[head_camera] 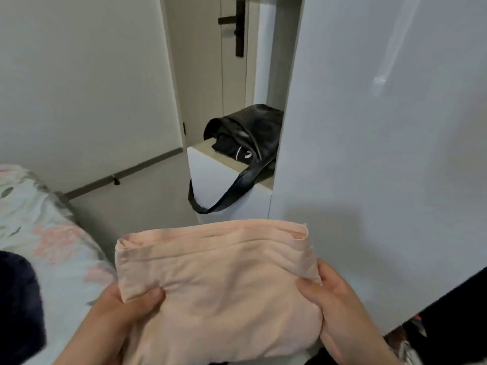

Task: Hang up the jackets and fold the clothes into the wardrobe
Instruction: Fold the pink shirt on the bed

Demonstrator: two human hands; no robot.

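Pink garment: the pink garment (218, 280) is folded into a thick flat packet. It is held in the air in the low middle of the view, in front of the person. Its far edge shows several layers, with a rolled fold at each far corner.
Left hand: the left hand (126, 309) pinches the near left corner of the pink garment. The thumb lies on top of the cloth and the other fingers are hidden under it.
Right hand: the right hand (340, 304) grips the near right edge in the same way, thumb pressed on top and fingers under the cloth, out of sight.
White wardrobe panel: the white wardrobe panel (382, 140) is tall and plain and fills the right side, just beyond the garment. Under its lower edge, at the far right, there are dark things that are too unclear to name.
Black bag: the black bag (247, 133) sits on a white ledge (210, 175), partly behind the panel. Its strap (224, 198) hangs down over the front of the ledge in a loop.
Bed: the bed (52, 233) with a flowered sheet is at the left, beside the left hand.
Dark blue cloth: the dark blue cloth (15, 306) lies on the bed at the left edge of the view.
Door: a pale door with a dark handle (232, 21) stands at the top, behind the bag.
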